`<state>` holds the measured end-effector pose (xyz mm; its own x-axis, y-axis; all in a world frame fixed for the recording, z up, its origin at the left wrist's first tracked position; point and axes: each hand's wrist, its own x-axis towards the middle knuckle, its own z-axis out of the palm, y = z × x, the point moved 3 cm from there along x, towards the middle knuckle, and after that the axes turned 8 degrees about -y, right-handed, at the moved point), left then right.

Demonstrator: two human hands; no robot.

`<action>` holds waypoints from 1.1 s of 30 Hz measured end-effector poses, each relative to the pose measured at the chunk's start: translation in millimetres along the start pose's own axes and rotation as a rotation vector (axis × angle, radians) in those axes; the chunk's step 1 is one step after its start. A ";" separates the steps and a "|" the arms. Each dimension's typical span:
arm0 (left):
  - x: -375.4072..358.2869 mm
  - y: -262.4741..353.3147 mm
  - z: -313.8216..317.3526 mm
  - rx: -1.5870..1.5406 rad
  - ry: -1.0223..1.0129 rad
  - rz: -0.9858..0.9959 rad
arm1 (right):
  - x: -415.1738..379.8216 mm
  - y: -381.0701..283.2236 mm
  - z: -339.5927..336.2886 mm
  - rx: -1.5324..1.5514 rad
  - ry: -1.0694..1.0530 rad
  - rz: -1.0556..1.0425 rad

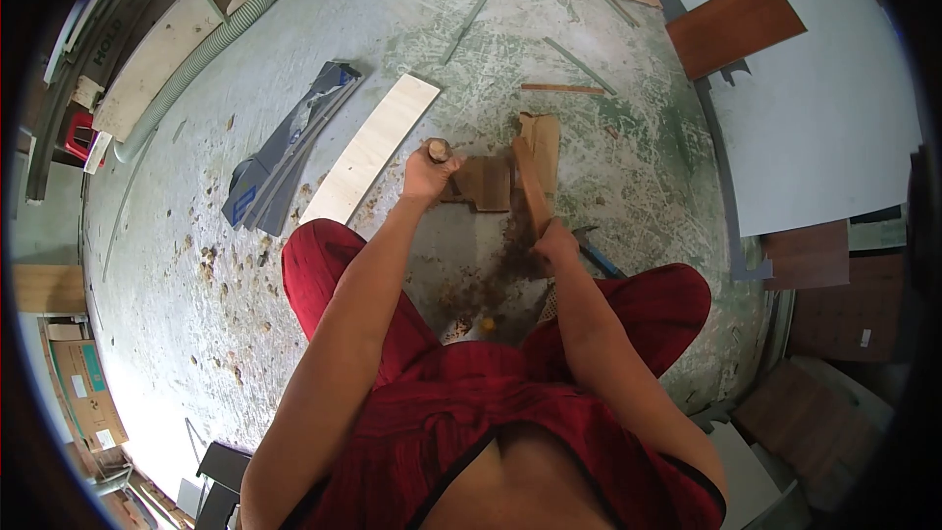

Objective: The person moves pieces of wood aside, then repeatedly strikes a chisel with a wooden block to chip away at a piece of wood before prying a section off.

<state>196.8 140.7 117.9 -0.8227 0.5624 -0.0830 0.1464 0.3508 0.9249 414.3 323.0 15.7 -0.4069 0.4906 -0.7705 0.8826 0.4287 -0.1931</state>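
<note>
My left hand [430, 175] is closed around a round-ended wooden piece [439, 149], held above the floor. In my right hand [557, 241] is the lower end of a long, narrow wooden piece [531, 186], which points away from me. Between the two hands a brown, cardboard-like piece [484, 183] lies on the floor. A lighter brown piece [542, 147] lies beyond the long wooden piece, partly covered by it. Just right of my right hand is a tool with a blue handle [597, 257], partly hidden by my arm and knee.
A pale board [375, 147] and a dark folded bundle [290, 152] lie on the left. Thin strips [471, 20] are scattered ahead. A large white panel [805, 88] with a reddish-brown board [736, 26] on it is at right. Dark debris [515, 250] lies near my legs.
</note>
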 end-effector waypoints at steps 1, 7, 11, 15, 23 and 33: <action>-3.5 5.0 0.6 0.017 -0.002 -0.001 | -0.8 0.1 1.0 -0.003 -0.021 0.006; -4.0 -11.0 10.7 -0.053 -0.067 -0.035 | 25.3 8.6 13.0 0.078 0.098 -0.051; -6.6 -2.3 11.6 -0.103 -0.059 -0.064 | -7.0 -8.2 -15.6 0.341 0.044 -0.120; -3.2 -13.2 17.4 -0.065 -0.035 -0.034 | 26.2 6.8 -0.2 1.000 -0.131 -0.254; -12.6 8.5 14.8 -0.060 -0.115 -0.129 | -46.2 -36.2 -45.1 1.027 -0.174 -0.445; 9.0 -39.2 39.1 -0.109 -0.094 -0.011 | -176.0 -85.7 -103.8 0.516 0.146 -0.958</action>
<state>205.2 161.3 66.4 -0.7682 0.6283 -0.1228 0.0731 0.2767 0.9582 385.8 278.7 230.9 -0.9703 0.2234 -0.0926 0.1643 0.3278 -0.9304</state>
